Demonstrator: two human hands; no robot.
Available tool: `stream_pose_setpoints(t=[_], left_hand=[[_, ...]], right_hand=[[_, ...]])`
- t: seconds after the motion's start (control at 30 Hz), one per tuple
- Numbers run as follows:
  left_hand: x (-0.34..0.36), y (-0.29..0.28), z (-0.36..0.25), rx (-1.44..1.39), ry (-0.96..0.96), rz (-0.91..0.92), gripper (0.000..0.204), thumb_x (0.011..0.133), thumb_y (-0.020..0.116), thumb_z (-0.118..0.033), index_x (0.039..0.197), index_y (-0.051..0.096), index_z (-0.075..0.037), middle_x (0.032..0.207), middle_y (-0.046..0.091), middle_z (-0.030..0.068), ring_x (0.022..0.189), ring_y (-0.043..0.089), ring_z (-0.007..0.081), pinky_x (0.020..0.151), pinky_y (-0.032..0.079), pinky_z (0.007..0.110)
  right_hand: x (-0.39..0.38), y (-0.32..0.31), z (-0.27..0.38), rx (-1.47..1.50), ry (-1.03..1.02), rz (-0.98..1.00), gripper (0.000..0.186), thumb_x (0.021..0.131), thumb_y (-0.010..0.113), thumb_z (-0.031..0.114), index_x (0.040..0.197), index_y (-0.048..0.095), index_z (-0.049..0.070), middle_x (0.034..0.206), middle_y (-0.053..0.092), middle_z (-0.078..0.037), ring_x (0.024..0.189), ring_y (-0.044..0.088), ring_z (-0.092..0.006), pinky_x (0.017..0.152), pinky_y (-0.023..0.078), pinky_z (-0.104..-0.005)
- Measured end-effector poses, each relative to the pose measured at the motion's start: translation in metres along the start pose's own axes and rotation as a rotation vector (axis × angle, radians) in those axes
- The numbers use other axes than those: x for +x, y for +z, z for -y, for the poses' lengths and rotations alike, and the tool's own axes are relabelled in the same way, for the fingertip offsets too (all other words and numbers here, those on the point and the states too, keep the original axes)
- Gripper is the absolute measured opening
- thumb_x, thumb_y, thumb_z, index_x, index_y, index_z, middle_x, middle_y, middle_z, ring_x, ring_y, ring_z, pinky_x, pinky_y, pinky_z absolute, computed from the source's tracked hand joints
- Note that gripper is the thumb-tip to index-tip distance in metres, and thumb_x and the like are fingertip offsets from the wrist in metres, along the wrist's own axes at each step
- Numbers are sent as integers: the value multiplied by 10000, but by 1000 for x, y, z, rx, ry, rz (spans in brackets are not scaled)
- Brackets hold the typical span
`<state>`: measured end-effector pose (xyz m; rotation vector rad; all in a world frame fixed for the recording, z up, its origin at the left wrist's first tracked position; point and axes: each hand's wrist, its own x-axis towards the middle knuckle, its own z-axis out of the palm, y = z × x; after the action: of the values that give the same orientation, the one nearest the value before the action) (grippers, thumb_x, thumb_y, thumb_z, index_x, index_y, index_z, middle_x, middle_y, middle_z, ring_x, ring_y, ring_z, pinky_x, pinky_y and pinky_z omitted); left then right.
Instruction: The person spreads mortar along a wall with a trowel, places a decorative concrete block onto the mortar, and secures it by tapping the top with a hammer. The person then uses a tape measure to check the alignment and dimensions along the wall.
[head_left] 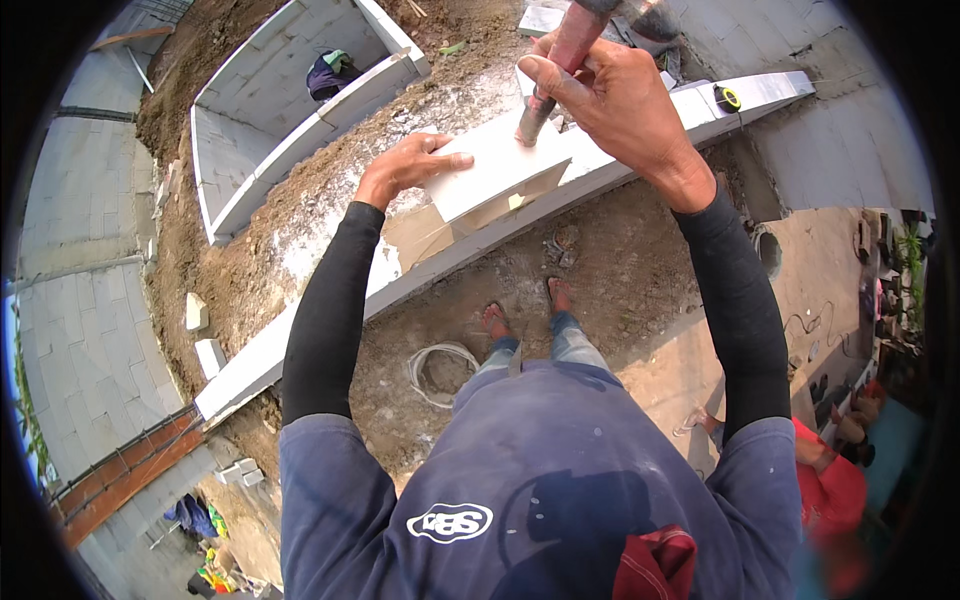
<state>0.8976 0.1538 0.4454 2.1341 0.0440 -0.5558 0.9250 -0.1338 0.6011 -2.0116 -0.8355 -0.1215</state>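
Observation:
My left hand grips the left end of a white lightweight block, its thumb on the top face and its fingers toward the far edge. This block lies on a long, low white block wall, over beige mortar. In my right hand is a hammer-like tool with a reddish-brown handle. The fingers wrap round it above the block. Its lower tip meets or hovers just over the block's top; I cannot tell which. The tool's upper end is cut off by the frame. A yellow-and-black tape measure rests farther right on the wall.
Beyond the wall stands a white block enclosure with a dark cloth bundle inside. A round pale container sits on the soil near my feet. Loose block pieces lie left. A person in red is at lower right.

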Motion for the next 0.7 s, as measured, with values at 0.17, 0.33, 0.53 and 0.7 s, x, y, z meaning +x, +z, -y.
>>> stream_pose_setpoints(t=[0.17,0.33,0.53,0.7], left_hand=[[1,3,7,-7,5,-40,878,713,834,-627,1233,690,65,1005,736,260,910,740,347,851,575,410],[5,5,14,0,-2,-21,718,810,819,-545,1206,701,42,995,742,152,889,715,246,820,554,349],[2,5,-1,-57,-17,39,729,809,828,-530,1232,685,47,1023,742,148,898,713,233,835,553,350],[-17,4,2,14,102,-132,704,859,797,-493,1285,657,49,1045,741,150,941,713,227,893,549,350]], right_hand=[[-1,13,4,-73,-28,56,324,999,695,301,1100,725,-6,799,732,-63,722,659,-83,625,544,-286],[1,17,9,-56,-26,67,314,1001,692,289,1093,726,-9,810,732,-71,726,654,-88,643,539,-290],[0,20,2,-22,-82,16,306,1007,684,281,1088,725,-11,801,721,-62,719,642,-82,639,527,-281],[5,25,14,-69,-15,77,330,997,695,299,1094,724,-15,804,726,-63,720,648,-87,644,530,-278]])
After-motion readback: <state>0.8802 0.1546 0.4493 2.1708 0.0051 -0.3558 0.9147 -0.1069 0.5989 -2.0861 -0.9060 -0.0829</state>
